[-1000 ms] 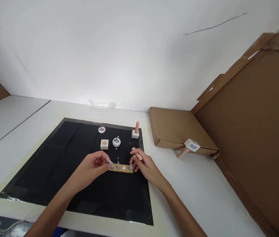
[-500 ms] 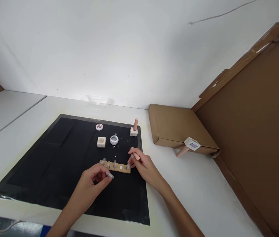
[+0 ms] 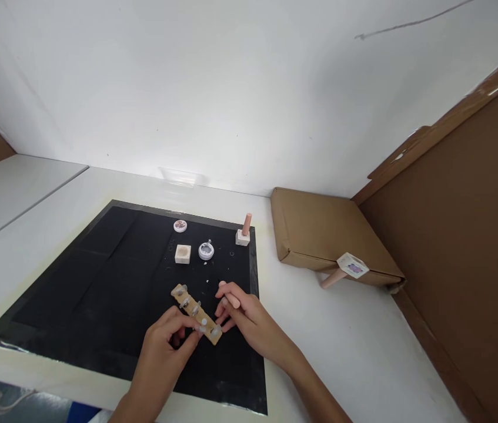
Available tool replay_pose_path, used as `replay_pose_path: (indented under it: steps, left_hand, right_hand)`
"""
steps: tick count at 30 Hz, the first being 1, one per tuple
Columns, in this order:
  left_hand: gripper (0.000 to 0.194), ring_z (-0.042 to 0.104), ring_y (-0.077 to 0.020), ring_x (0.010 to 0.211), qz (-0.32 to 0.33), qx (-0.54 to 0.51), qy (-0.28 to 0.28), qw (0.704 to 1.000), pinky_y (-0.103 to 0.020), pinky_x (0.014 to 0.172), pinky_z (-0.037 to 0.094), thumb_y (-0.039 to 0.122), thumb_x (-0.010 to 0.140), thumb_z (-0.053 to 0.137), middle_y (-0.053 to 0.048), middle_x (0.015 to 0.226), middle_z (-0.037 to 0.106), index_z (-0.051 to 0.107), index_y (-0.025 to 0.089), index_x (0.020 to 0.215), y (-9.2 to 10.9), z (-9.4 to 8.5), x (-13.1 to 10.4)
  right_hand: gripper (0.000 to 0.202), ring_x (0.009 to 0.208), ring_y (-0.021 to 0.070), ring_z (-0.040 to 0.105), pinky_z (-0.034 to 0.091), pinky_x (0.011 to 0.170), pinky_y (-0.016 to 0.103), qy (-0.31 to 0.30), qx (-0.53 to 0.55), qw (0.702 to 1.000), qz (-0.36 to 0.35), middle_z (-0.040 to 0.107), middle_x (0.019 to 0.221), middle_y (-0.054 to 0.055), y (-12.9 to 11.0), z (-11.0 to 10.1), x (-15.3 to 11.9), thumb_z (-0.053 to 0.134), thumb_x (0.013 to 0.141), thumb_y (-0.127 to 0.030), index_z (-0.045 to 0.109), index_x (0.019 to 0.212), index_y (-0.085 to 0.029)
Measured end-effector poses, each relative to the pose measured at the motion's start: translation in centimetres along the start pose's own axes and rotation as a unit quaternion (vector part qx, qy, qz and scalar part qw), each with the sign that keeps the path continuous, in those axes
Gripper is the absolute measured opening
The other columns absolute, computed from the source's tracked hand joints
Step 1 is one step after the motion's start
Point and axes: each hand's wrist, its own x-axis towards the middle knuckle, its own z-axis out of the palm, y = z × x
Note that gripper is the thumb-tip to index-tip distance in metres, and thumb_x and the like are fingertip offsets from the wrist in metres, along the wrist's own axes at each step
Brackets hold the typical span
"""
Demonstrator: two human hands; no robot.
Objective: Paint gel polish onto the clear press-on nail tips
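Observation:
A tan strip [image 3: 190,305] lies slantwise on the black mat [image 3: 99,282], with several small translucent pieces standing on it and a white dot [image 3: 204,321] near its lower end. My left hand [image 3: 164,343] pinches a small translucent piece [image 3: 201,329] over the strip, beside the dot. In my right hand [image 3: 242,314] a pink stick [image 3: 230,295] is held between the fingers, while the lower fingertips are close to the strip's lower right end. Whether those fingertips touch the strip is hard to see.
Behind the strip are a pale square block [image 3: 182,254], a round white container [image 3: 206,251], a round decorated disc [image 3: 180,225] and a block with an upright pink handle [image 3: 243,236]. A cardboard box [image 3: 319,229] stands right, a handled stamp [image 3: 352,266] against its front edge.
The strip has turned from nearly level to slanting, its right end now nearer me. My left hand's piece has come to the strip, and my right hand has moved down and left.

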Motion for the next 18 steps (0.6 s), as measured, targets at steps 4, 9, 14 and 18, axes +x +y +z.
replay_pose_path:
  steps: [4,9,14,18]
  left_hand:
    - [0.013,0.046,-0.0129,0.056,0.009,-0.012,0.029,0.999,-0.022,0.052,0.038,0.024,0.075,0.062,0.001,0.061,0.049,0.071,0.02,0.066,-0.4,0.7,-0.6]
    - [0.016,0.044,-0.012,0.053,0.009,-0.022,0.052,0.998,-0.022,0.051,0.036,0.026,0.075,0.063,0.001,0.057,0.047,0.069,0.02,0.062,-0.4,1.5,-0.9]
    - [0.018,0.043,-0.0118,0.052,-0.001,0.003,0.064,0.998,-0.022,0.05,0.035,0.026,0.076,0.06,0.001,0.057,0.047,0.068,0.019,0.06,-0.5,2.1,-0.4]
    - [0.019,0.044,-0.0118,0.053,-0.007,0.019,0.069,0.997,-0.022,0.05,0.035,0.027,0.076,0.06,0.002,0.057,0.047,0.067,0.02,0.06,-0.7,2.2,-0.2]
  right_hand:
    - [0.025,0.073,0.0135,0.06,0.056,0.065,0.03,-0.01,0.004,1.0,0.0,0.056,0.079,0.0,0.1,-0.1,0.0,0.039,0.094,-0.044,0.05,0.097,-0.022]
    - [0.023,0.073,0.0134,0.059,0.055,0.063,0.028,-0.013,0.0,1.0,-0.003,0.056,0.078,0.0,0.2,-0.1,-0.1,0.038,0.094,-0.042,0.05,0.097,-0.022]
    - [0.022,0.073,0.0136,0.06,0.055,0.063,0.028,-0.013,-0.007,1.0,-0.003,0.056,0.078,0.0,0.2,-0.1,-0.1,0.038,0.095,-0.04,0.051,0.097,-0.022]
    - [0.019,0.072,0.0134,0.06,0.054,0.063,0.027,-0.015,-0.016,1.0,-0.003,0.057,0.078,0.0,0.1,-0.1,-0.1,0.038,0.095,-0.036,0.051,0.097,-0.022]
